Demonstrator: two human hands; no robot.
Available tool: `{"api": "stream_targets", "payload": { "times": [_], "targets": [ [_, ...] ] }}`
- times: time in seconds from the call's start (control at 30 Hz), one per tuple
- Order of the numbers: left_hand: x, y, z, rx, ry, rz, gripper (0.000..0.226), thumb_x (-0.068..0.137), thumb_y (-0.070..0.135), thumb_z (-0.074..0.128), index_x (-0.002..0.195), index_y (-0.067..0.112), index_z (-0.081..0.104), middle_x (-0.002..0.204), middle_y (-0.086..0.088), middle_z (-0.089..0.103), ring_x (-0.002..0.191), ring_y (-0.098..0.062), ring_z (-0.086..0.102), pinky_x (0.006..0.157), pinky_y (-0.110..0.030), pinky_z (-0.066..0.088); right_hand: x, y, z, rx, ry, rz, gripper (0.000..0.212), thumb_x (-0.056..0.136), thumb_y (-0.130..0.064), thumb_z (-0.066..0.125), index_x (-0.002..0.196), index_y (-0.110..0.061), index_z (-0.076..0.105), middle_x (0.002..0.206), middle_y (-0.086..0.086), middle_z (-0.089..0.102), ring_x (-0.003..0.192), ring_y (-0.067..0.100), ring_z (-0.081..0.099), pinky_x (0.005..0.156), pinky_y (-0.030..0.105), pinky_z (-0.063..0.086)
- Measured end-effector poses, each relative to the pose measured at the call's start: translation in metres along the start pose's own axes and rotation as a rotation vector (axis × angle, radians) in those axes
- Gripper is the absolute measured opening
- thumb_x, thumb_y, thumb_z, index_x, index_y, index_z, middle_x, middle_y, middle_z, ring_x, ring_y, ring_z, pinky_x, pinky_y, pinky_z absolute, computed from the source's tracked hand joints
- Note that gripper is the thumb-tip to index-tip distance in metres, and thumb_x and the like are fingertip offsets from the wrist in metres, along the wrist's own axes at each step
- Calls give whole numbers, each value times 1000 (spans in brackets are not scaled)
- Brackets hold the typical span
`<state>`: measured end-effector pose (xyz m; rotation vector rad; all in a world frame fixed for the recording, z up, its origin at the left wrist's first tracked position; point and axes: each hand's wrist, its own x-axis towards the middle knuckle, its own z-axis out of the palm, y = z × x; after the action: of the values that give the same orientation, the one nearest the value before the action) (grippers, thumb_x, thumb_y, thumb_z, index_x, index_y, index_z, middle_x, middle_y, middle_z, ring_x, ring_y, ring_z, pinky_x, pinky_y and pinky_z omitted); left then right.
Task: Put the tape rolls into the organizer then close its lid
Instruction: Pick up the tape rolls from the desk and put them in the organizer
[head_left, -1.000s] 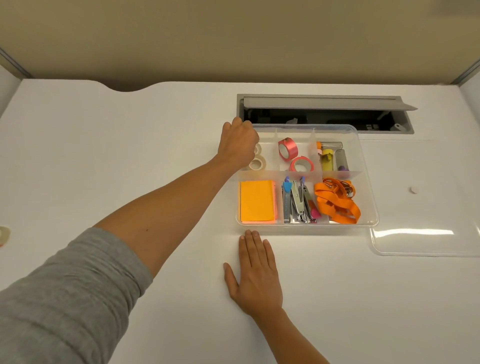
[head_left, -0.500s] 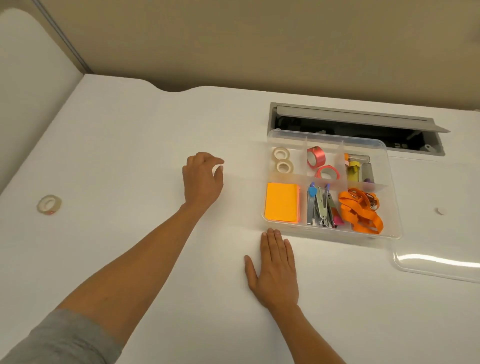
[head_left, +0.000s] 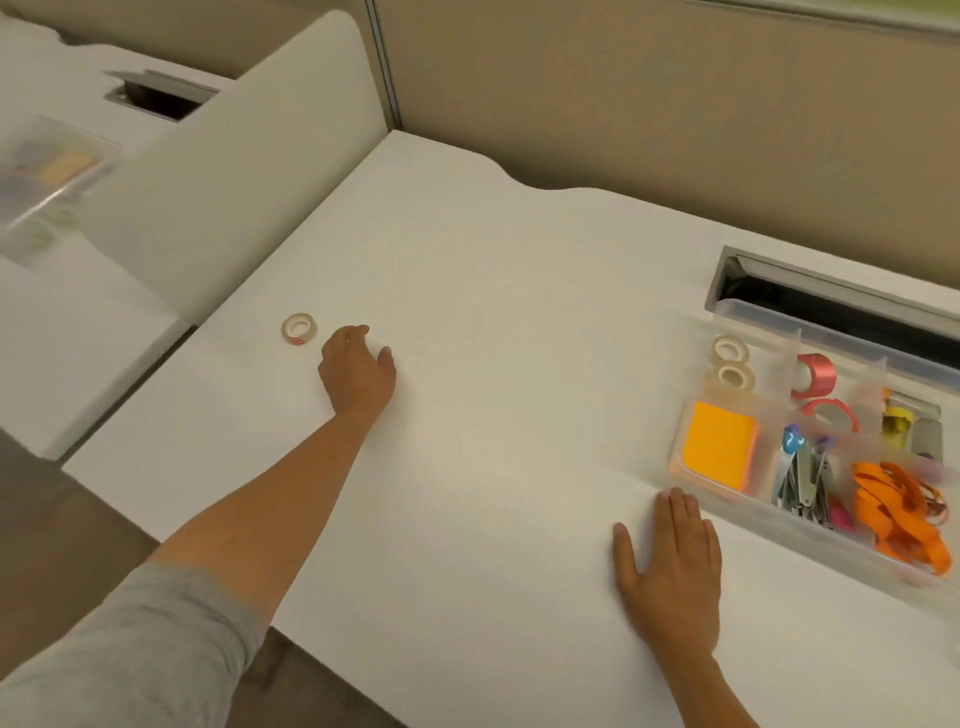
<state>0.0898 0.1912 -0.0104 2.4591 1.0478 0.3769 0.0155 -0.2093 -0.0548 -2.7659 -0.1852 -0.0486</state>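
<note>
Since a moment ago, the left hand (head_left: 358, 371) is reaching away from the organizer (head_left: 810, 525) — fingers loosely spread, empty — nearing the stray tape roll (head_left: 300, 328) beyond it; right hand (head_left: 670, 571) is lying flat, open, bracing on the surface (head_left: 493, 364) nearby.

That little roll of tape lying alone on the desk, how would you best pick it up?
The tape roll lies flat, hole facing up, with bare desk all around. Probably best from above: pinch the outer rim on opposite sides, or one finger in the hole and the thumb outside. The left hand is empty and close by.
</note>
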Motion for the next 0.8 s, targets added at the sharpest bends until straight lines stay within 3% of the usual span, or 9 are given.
{"api": "stream_targets", "payload": {
  "times": [0.13,0.3,0.47,0.6,0.8],
  "targets": [
    [23,-22,-13,111,-15,-100,58,91,29,53,141,5,35,147,-15,37,135,-32,30,106,-48,28,0,1,2,-19,-6,5,76,88,-53,37,140,2,43,148,17,41,142,29,29,118,38,13],
    [37,-36,-17,256,-87,-78,54,94,26,47,140,1,33,144,-17,39,136,-32,27,102,-48,29,-1,1,3,-20,1,14,76,88,-54,38,140,1,43,148,16,41,141,28,29,118,37,13],
    [38,-37,-14,320,-27,69,29,90,7,46,118,4,53,118,-20,56,110,-38,46,88,-47,35,-1,-1,3,-17,7,20,75,88,-54,37,141,-1,42,149,15,40,142,27,29,118,36,12],
    [35,-33,-11,373,26,139,32,85,-2,51,116,6,55,99,-19,61,97,-37,49,77,-45,34,0,-3,2,-14,16,18,73,89,-53,38,141,-1,43,149,16,41,141,28,30,118,35,13],
    [38,-29,-8,301,32,37,24,83,-2,55,105,5,54,91,-21,64,94,-41,51,76,-45,37,0,-6,1,24,22,32,70,90,-51,43,141,-3,43,149,14,41,140,25,32,118,33,11]
  ]
}}
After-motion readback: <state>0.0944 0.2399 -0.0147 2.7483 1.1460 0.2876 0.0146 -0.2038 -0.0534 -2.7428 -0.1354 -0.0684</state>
